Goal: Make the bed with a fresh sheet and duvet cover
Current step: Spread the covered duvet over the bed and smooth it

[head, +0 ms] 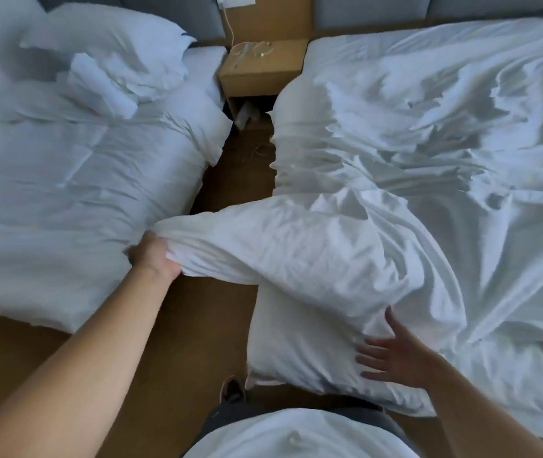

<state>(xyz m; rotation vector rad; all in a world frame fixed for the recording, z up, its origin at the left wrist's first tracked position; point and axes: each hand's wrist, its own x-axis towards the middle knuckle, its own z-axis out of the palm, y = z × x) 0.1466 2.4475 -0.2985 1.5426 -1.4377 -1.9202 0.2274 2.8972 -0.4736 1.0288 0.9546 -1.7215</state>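
Because the left grip is clenched on one corner of the duvet, whose long bunched run stretches rightward from it above the floor onto the right-hand bed, the spread-fingered right grip, pressing its hanging side, lies nearer the bulk.

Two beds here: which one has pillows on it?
The left bed: pillows lie piled at its head. The right bed shows only rumpled duvet, whose corner the left hand grips.
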